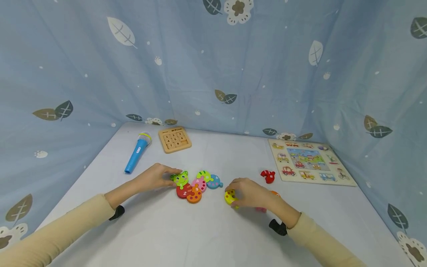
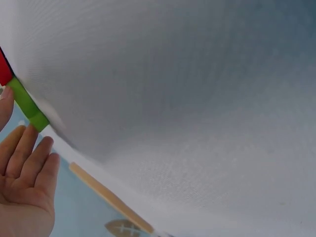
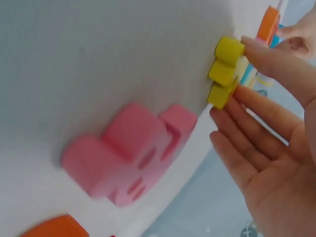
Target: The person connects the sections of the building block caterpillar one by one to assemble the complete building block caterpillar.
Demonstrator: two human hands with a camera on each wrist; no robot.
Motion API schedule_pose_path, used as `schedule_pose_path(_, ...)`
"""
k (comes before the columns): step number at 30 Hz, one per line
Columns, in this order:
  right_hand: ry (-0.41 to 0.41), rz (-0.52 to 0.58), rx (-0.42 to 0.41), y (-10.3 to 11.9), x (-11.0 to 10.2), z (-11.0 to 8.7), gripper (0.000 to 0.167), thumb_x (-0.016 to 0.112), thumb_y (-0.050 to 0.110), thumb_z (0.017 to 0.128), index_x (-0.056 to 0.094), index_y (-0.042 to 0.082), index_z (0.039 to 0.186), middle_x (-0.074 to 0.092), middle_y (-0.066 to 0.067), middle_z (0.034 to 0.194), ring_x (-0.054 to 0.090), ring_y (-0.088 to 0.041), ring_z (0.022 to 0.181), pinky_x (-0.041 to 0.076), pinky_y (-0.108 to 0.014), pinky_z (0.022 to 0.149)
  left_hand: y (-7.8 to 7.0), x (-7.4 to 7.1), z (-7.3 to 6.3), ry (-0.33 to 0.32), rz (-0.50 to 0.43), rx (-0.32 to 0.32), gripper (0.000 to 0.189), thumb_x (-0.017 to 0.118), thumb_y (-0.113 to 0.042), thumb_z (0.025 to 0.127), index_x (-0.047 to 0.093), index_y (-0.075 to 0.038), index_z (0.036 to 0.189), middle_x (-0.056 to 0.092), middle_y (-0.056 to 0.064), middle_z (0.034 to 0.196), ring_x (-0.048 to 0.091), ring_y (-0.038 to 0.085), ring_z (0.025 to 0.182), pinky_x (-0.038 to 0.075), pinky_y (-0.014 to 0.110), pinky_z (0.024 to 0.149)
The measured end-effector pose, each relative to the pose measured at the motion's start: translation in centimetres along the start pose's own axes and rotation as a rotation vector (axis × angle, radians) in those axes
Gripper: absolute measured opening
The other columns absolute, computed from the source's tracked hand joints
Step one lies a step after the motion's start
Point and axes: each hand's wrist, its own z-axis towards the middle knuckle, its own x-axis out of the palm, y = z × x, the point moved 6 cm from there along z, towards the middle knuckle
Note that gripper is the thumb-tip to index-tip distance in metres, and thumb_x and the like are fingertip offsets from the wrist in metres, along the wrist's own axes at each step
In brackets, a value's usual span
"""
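A caterpillar puzzle lies partly joined mid-table: green smiling head (image 1: 180,179), red piece marked 2 (image 1: 182,191), orange piece marked 3 (image 1: 194,195), then pink, light green and blue pieces (image 1: 215,182). My left hand (image 1: 153,178) holds the head at its left side, thumb and fingertips on its edge. To the right of the blue piece, my right hand (image 1: 248,193) pinches a yellow spotted piece (image 1: 229,197) between thumb and forefinger. The yellow piece is apart from the chain. Beside the right hand lies a loose pink piece (image 3: 131,153), mostly hidden in the head view.
A red piece (image 1: 268,176) and a partly hidden orange piece (image 1: 275,193) lie right of the right hand. Farther back are a blue toy microphone (image 1: 136,155), a wooden number slide puzzle (image 1: 175,139) and a picture puzzle board (image 1: 311,162). A patterned curtain (image 1: 200,66) hangs behind.
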Motion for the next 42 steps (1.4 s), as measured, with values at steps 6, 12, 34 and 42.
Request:
schedule_pose_path(6, 0.059, -0.02, -0.066, -0.3, -0.2, 0.4, 0.042, 0.083, 0.02, 0.077, 0.069, 0.008, 0.115, 0.067, -0.001, 0.111, 0.06, -0.018, 0.102, 0.053, -0.032, 0.089, 0.2, 0.2, 0.0, 0.014, 0.001, -0.007, 0.05, 0.078, -0.027, 0.081, 0.065, -0.009, 0.125, 0.063, 0.007, 0.126, 0.055, 0.031, 0.121, 0.048, 0.046, 0.097)
schedule_pose_path(12, 0.102, -0.024, -0.084, -0.4, -0.6, 0.8, 0.04, 0.081, 0.015, 0.079, 0.07, 0.009, 0.116, 0.066, -0.004, 0.117, 0.06, -0.02, 0.107, 0.052, -0.034, 0.093, 0.3, 0.1, 0.2, 0.012, 0.002, -0.001, 0.05, 0.078, -0.027, 0.081, 0.065, -0.009, 0.126, 0.063, 0.006, 0.126, 0.055, 0.03, 0.121, 0.049, 0.045, 0.097)
schedule_pose_path(34, -0.091, -0.007, 0.111, -0.9, -0.1, -0.3, 0.042, 0.083, 0.025, 0.077, 0.071, 0.005, 0.112, 0.067, -0.006, 0.112, 0.061, -0.021, 0.102, 0.054, -0.033, 0.088, 0.0, 0.0, 0.1, 0.004, 0.008, 0.008, 0.049, 0.079, -0.025, 0.081, 0.065, -0.008, 0.125, 0.063, 0.006, 0.126, 0.057, 0.029, 0.119, 0.049, 0.044, 0.097)
schedule_pose_path(42, 0.05, -0.072, -0.025, -0.6, -0.5, 0.6, 0.041, 0.079, 0.016, 0.082, 0.068, 0.006, 0.12, 0.064, -0.007, 0.12, 0.059, -0.023, 0.11, 0.052, -0.034, 0.094, 0.3, 0.0, 0.4, 0.015, 0.007, 0.017, 0.049, 0.078, -0.027, 0.082, 0.065, -0.009, 0.125, 0.063, 0.006, 0.126, 0.056, 0.029, 0.121, 0.049, 0.044, 0.097)
